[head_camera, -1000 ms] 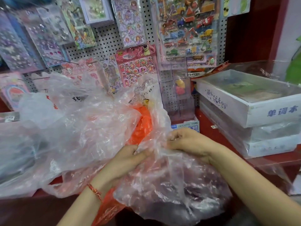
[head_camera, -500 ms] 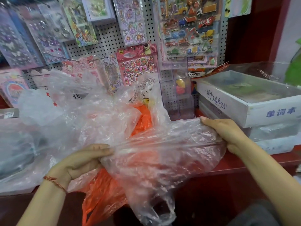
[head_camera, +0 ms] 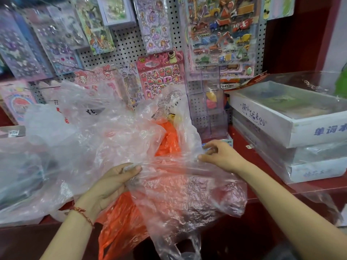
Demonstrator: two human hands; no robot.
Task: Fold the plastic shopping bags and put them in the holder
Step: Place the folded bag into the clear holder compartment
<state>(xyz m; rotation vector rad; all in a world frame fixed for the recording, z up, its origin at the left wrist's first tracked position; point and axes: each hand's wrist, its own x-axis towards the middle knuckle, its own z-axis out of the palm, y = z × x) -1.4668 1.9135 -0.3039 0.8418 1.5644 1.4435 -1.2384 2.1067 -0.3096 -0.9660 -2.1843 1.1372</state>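
Observation:
A crumpled clear plastic bag [head_camera: 184, 194] hangs over the front edge of the red counter, its handles dangling low. My left hand [head_camera: 114, 181] pinches the bag's top edge at its left end. My right hand [head_camera: 221, 156] rests at the right end of that edge with thumb and fingers spread, touching the film; a firm grip does not show. An orange bag [head_camera: 169, 141] lies under and behind the clear one, and part of it hangs down below. A heap of more clear bags [head_camera: 62, 143] fills the left side. No holder is visible.
Stacked white boxes [head_camera: 293, 132] wrapped in film stand on the right of the red counter [head_camera: 242, 145]. A clear acrylic stand [head_camera: 208, 107] is behind my right hand. Sticker sheets hang on the pegboard [head_camera: 129, 44] at the back.
My right hand has moved left along the bag's top edge, from near the boxes toward the middle, and its fingers have opened. My left hand has shifted right, still pinching the bag.

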